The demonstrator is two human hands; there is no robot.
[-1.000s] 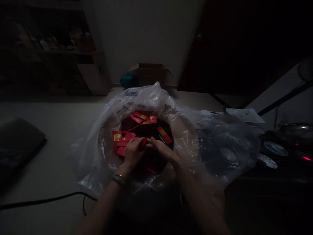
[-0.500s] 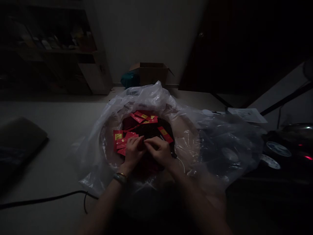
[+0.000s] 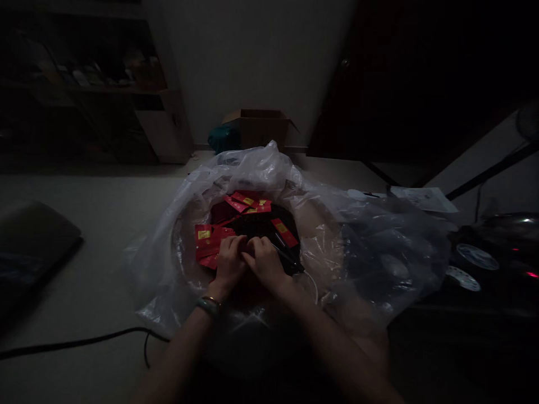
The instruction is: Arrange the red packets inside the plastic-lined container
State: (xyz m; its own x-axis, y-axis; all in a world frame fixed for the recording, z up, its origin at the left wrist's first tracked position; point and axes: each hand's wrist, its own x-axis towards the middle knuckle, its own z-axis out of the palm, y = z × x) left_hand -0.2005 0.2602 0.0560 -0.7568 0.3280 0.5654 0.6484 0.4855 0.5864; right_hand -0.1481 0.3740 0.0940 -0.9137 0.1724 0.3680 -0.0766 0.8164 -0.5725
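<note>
Both hands are inside a large clear plastic bag point(image 3: 362, 247) that lines a round container. My left hand point(image 3: 228, 262), with a bangle at the wrist, has its fingers curled and pressed against my right hand point(image 3: 264, 262). The two meet over a heap of small red packets with gold labels point(image 3: 248, 203) and dark contents. What the closed fingers pinch is hidden in the dim light. A thin dark stick-like item point(image 3: 283, 253) lies just right of my right hand.
A black cable point(image 3: 84, 341) runs over the pale floor at lower left. A dark flat object point(image 3: 29, 247) lies at far left. An open cardboard box point(image 3: 261, 126) stands by the back wall. Papers point(image 3: 421, 197) and round discs point(image 3: 474, 255) are at right.
My right hand has drawn in leftward and closed up against my left hand. The red packet seen earlier between the fingertips is now covered by the hands.
</note>
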